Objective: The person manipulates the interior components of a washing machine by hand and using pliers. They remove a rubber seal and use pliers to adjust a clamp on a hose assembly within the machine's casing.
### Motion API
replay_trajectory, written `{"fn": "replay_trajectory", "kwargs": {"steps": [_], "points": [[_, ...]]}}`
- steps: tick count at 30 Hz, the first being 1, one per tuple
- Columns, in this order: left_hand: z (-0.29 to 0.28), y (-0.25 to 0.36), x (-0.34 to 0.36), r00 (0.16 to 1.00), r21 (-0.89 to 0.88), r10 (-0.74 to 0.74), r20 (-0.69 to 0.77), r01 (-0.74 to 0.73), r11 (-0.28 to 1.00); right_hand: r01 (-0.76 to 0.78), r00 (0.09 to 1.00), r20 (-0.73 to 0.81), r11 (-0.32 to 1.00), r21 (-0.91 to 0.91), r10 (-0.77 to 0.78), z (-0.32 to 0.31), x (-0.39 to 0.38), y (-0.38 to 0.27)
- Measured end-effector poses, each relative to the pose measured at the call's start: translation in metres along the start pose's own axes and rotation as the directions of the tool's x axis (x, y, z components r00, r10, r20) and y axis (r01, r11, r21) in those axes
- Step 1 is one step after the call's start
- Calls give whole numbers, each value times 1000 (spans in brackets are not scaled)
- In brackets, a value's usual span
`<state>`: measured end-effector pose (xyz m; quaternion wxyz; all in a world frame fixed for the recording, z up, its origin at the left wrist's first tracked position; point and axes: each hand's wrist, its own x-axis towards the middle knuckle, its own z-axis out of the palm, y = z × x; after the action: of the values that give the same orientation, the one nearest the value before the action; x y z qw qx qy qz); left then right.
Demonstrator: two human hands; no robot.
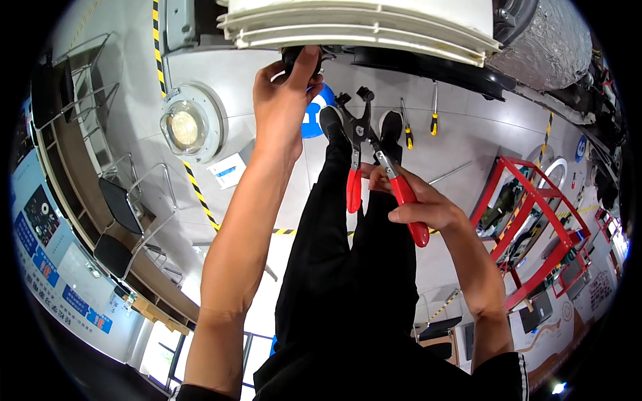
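At the top centre of the frame the left hand (284, 100) reaches up with its fingers curled around a small black part (294, 57) on the underside of a white ribbed plastic panel (361, 27) that spans the upper edge. Just right of centre the right hand (418, 204) is closed around one red handle of a pair of red-handled metal pliers with a black forked head (371, 144); the other red handle hangs free to the left, so the pliers stand open, their head pointing up toward the panel without touching it. Below the hands the person's black trousers (348, 267) and black shoes (331, 120) run down the middle. On the grey floor at upper right lie two yellow-handled screwdrivers (408, 130), well apart from the hands. A red metal frame rack (535, 200) stands at right, and a round white lamp housing (190, 123) sits at upper left.
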<state>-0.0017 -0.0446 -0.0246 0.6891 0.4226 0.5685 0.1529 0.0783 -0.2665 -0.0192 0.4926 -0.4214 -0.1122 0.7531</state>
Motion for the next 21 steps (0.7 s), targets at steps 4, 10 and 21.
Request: {"fn": "replay_trajectory", "kwargs": {"steps": [4, 10, 21], "points": [[-6, -9, 3, 993, 49, 103, -64, -100, 994, -18, 998, 56, 998, -64, 22, -8, 13, -5], [-15, -2, 5, 992, 115, 121, -29, -117, 986, -90, 986, 129, 985, -146, 109, -26, 27, -16], [-21, 2, 10, 995, 86, 97, 16, -98, 991, -52, 978, 187, 971, -234, 97, -37, 40, -40]]}}
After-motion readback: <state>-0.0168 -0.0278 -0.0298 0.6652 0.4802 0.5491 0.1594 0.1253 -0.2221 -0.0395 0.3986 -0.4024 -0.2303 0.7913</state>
